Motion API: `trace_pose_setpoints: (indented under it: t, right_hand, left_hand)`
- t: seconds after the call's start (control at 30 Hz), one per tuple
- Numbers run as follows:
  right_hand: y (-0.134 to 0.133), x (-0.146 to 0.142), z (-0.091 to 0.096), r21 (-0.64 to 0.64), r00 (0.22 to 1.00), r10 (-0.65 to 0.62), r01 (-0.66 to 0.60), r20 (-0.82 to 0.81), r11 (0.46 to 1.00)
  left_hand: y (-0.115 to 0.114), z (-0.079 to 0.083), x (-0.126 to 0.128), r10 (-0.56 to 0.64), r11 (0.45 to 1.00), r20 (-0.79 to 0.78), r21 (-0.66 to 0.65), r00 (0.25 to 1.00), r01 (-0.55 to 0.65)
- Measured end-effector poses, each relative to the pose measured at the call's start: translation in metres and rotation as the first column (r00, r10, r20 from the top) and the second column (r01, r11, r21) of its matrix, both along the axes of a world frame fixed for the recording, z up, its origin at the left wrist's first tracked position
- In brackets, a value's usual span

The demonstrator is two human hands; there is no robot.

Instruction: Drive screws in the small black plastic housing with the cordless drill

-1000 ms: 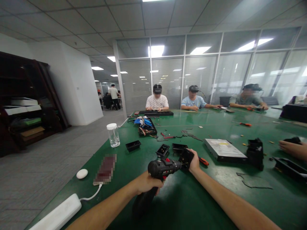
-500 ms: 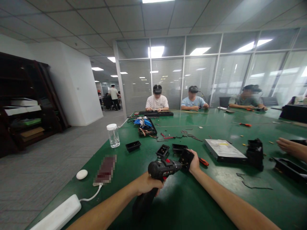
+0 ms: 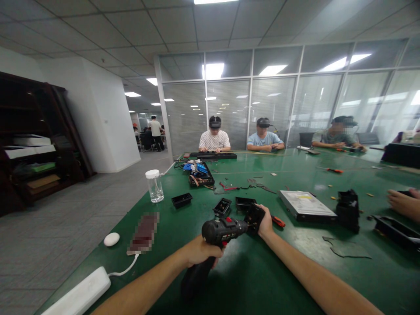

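My left hand (image 3: 205, 252) is wrapped round the handle of a black cordless drill (image 3: 218, 232), whose bit end points right. My right hand (image 3: 265, 221) grips a small black plastic housing (image 3: 253, 216) from its right side. The drill's tip meets the housing; the exact contact point is too small to make out. Just beyond lie a black box with small metal parts inside (image 3: 222, 206) and another black box (image 3: 244, 203). Farther left sits a third open black box (image 3: 181, 200). Behind my right hand shows an orange-handled tool (image 3: 278, 222).
On the green table (image 3: 243, 280) stand a clear jar (image 3: 154, 188), a silver disc drive (image 3: 306, 204) and a tray of wires (image 3: 199, 175). At left are a phone (image 3: 143, 234) and a white power strip (image 3: 78, 293). A co-worker's hand (image 3: 402, 202) is at right.
My hands, the drill and the housing hold nearly the same position. At the right edge the co-worker's hand has shifted slightly right. Across the table, a person in light blue has lowered a hand.
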State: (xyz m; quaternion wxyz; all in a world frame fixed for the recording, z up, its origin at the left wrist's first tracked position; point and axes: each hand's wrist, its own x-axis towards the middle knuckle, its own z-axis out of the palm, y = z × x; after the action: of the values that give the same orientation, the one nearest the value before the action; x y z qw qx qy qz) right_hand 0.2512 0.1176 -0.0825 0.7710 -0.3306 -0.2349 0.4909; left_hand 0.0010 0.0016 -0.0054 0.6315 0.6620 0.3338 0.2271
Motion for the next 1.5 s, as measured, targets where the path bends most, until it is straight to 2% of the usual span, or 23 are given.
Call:
trace_pose_setpoints:
  t: [0.13, 0.47, 0.77, 1.03, 1.3, 1.5]
  right_hand:
    - [0.0034, 0.0017, -0.0021, -0.046, 0.996, 0.068, -0.071, -0.062, 0.996]
    - [0.0062, 0.0027, -0.0053, -0.024, 0.999, 0.022, -0.023, -0.038, 0.999]
    - [0.0001, 0.001, 0.0009, -0.053, 0.997, 0.073, -0.073, -0.016, 0.996]
    - [0.007, 0.0035, -0.0065, -0.026, 0.997, 0.065, -0.066, -0.05, 0.997]
    - [0.0081, 0.005, -0.0076, -0.023, 0.991, 0.116, -0.118, -0.067, 0.993]
    - [0.0082, 0.0051, -0.0081, -0.027, 0.993, 0.102, -0.104, -0.063, 0.994]
  left_hand:
    - [0.0008, -0.0022, -0.0001, 0.011, 1.0, -0.008, -0.01, 1.0, -0.011]
    - [-0.0025, 0.0039, 0.0005, 0.004, 1.0, 0.001, 0.008, 1.0, -0.004]
    - [-0.001, -0.001, -0.0011, 0.01, 1.0, 0.015, -0.02, 1.0, -0.009]
    - [0.0001, -0.0012, -0.0003, 0.004, 1.0, 0.021, -0.028, 1.0, -0.004]
    - [-0.0011, 0.0021, -0.0017, -0.003, 1.0, 0.006, -0.006, 1.0, 0.003]
    - [0.001, -0.0031, -0.0025, 0.001, 1.0, -0.006, 0.007, 1.0, -0.001]
